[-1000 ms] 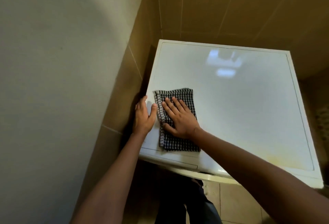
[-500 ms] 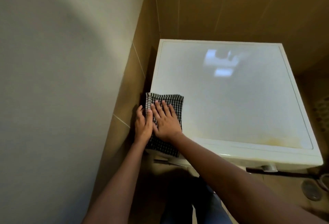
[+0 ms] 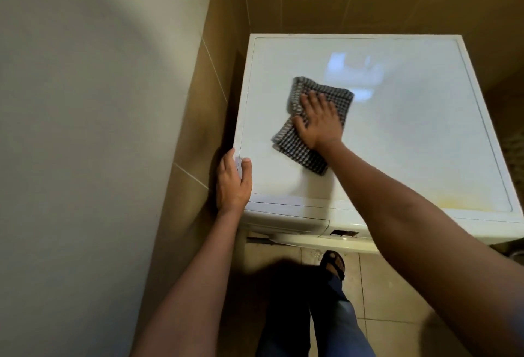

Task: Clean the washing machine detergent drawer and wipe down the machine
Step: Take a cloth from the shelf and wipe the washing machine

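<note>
A white washing machine (image 3: 411,135) stands in a tiled corner, seen from above. On its top lies a black-and-white checked cloth (image 3: 300,146), bunched and partly folded. My right hand (image 3: 319,121) presses flat on the cloth, fingers spread. My left hand (image 3: 232,183) grips the machine's front left corner, thumb on top and fingers down the side. The detergent drawer front (image 3: 286,222) shows closed below the top's front edge, at the left.
A tiled wall (image 3: 204,135) runs close along the machine's left side and another behind it. A yellowish stain (image 3: 459,200) marks the top's front right. My legs and a sandalled foot (image 3: 334,266) stand on the tiled floor before the machine.
My right hand has slid the cloth from the front left corner towards the middle of the top. My left hand is off the cloth and holds the corner.
</note>
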`<action>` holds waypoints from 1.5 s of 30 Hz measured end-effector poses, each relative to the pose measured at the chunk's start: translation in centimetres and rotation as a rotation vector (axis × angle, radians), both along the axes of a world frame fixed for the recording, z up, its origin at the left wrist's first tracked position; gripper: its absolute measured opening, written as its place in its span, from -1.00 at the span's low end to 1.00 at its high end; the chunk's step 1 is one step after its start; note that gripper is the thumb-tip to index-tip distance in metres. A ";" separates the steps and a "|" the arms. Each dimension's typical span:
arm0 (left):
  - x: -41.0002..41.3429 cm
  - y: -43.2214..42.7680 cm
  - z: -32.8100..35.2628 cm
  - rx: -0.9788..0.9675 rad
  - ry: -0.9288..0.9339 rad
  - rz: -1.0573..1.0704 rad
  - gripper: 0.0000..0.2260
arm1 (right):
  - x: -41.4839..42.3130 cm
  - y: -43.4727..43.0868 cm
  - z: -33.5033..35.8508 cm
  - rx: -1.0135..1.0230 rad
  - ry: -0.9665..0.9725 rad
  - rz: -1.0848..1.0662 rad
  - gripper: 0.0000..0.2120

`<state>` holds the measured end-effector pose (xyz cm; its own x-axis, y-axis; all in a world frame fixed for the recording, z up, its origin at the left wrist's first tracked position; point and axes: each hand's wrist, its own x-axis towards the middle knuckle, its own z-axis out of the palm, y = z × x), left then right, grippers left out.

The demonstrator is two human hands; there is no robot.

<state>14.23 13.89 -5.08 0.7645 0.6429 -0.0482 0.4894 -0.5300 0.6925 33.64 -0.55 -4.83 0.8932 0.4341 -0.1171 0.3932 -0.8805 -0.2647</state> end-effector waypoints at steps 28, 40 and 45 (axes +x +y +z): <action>2.7 -1.8 1.0 0.147 0.004 -0.082 -0.43 | -10.7 2.9 0.5 0.029 0.084 0.154 -0.40; 5.5 -11.6 -1.0 0.334 0.018 -0.559 -0.50 | -2.4 -24.0 0.2 -0.047 0.005 -0.551 -0.30; 7.0 -14.5 -0.4 0.345 -0.013 -0.600 -0.52 | -6.2 -28.7 -0.4 -0.069 0.004 -0.741 -0.28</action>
<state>21.18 -0.61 -5.48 0.9918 0.0857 0.0948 0.0355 -0.8974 0.4398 27.49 -29.27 -5.20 0.9485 -0.2907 -0.1259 -0.3112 -0.9292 -0.1992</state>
